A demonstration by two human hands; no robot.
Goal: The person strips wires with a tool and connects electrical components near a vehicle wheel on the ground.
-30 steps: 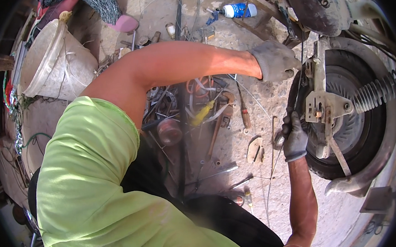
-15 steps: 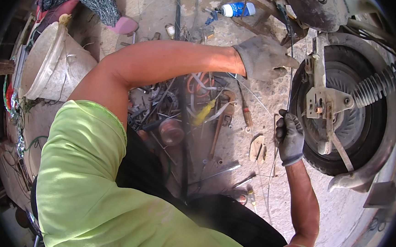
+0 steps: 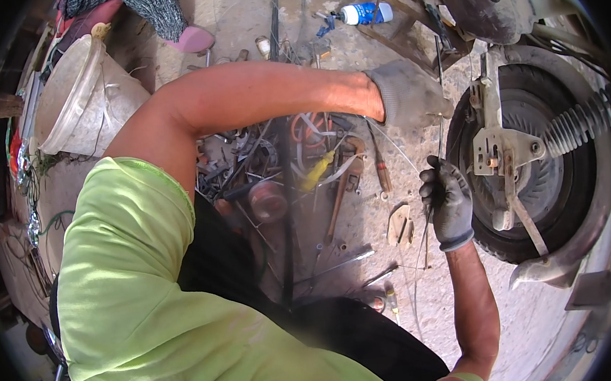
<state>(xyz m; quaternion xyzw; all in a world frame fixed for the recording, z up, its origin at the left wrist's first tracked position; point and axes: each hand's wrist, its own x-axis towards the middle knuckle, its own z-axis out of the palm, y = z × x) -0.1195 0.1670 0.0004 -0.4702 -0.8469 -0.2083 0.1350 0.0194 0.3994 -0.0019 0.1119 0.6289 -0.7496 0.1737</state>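
A thin dark cable runs between my two gloved hands, just left of a wheel. My left hand, in a grey glove, reaches across from the left and is closed around the cable's upper stretch. Below it, my right hand, in a grey glove with dark fingertips, has its fingers curled round the same cable. Thin strands trail from under the right hand toward the ground. The wheel with a black tyre, a metal bracket and a coil spring stands close on the right.
Mixed tools and scrap lie on the ground, among them a pipe wrench, a yellow-handled tool and a screwdriver. A blue and white bottle lies farther off. A whitish bucket leans at the left.
My right hand has moved slightly up, and its fingers look a little looser. My left hand has shifted slightly to the right along with the cable.
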